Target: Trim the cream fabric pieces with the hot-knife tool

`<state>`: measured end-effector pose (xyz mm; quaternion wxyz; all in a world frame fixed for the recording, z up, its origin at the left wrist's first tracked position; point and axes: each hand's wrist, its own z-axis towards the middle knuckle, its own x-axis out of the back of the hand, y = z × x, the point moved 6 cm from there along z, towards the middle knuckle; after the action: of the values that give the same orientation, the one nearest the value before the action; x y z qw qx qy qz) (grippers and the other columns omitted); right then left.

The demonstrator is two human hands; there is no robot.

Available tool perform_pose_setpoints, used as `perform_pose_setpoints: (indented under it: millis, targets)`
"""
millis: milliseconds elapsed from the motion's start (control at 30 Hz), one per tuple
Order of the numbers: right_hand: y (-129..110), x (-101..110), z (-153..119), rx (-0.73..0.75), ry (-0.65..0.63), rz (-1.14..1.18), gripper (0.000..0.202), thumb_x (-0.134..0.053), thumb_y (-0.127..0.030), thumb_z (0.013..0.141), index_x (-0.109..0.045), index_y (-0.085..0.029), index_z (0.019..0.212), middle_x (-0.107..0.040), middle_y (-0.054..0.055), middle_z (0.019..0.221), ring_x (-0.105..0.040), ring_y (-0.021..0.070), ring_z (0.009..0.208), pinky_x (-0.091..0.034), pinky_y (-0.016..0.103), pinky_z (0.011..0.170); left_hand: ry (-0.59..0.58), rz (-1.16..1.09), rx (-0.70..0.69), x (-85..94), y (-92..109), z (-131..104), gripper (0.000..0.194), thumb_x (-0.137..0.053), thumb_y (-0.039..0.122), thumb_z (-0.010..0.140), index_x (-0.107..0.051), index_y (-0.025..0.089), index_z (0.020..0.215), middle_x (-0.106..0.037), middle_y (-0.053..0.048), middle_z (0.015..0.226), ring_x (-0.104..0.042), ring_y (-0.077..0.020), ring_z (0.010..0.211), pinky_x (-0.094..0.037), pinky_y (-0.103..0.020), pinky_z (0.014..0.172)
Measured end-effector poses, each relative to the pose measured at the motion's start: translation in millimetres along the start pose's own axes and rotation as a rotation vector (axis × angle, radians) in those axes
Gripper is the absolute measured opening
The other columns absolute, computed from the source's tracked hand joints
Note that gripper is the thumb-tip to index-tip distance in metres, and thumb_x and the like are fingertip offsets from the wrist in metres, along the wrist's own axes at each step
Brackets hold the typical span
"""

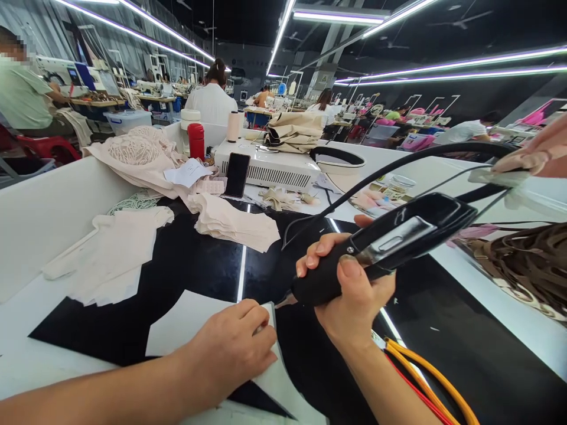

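Note:
My right hand [354, 289] is wrapped round a black handheld tool [398, 236] with a cable at its back end. The tool's narrow metal tip [286, 300] points down to the left and meets the upper right corner of a pale template [283, 378]. My left hand [234, 345] presses on that template with its fingers bent together; what the fingertips pinch, if anything, is hidden. Under and beside this hand lies a white cut piece [183, 316] on the glossy black surface [204, 265].
Stacked pale fabric pieces [237, 221] and another pile [119, 254] lie beyond and to the left. A phone [237, 175] leans on a white machine [274, 168]. Brown straps [527, 260] lie at right; orange tubes [420, 378] are near my right forearm. People sit in the background.

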<state>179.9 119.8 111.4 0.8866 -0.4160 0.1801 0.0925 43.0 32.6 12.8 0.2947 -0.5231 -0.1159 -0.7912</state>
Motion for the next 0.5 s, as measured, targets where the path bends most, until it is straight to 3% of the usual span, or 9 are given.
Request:
perform_pose_setpoints:
  millis: [233,500]
  targets:
    - [5,-4,2,-0.007,-0.008,0.011,0.044,-0.095,-0.049,0.085,-0.069,-0.031,0.116,-0.063,-0.007,0.08,-0.056,0.0113,0.057,-0.054,0.023,0.048,0.054,0.027,-0.019,8.4,1,3,0.031,-0.08,0.019,0.105,-0.06,0.021,0.08,-0.071,-0.004,0.094,-0.063,-0.0209,0.09,-0.054,-0.033,0.078]
    - [9,-3,-2,0.008,-0.032,-0.019,0.043,-0.093,-0.049,0.087,-0.069,-0.031,0.117,-0.063,-0.006,0.082,-0.057,0.0124,0.058,-0.054,0.024,0.048,0.062,0.015,-0.007,12.5,-2,5,0.028,-0.075,0.019,0.107,-0.062,0.021,0.082,-0.072,-0.005,0.095,-0.063,-0.0209,0.091,-0.055,-0.033,0.078]
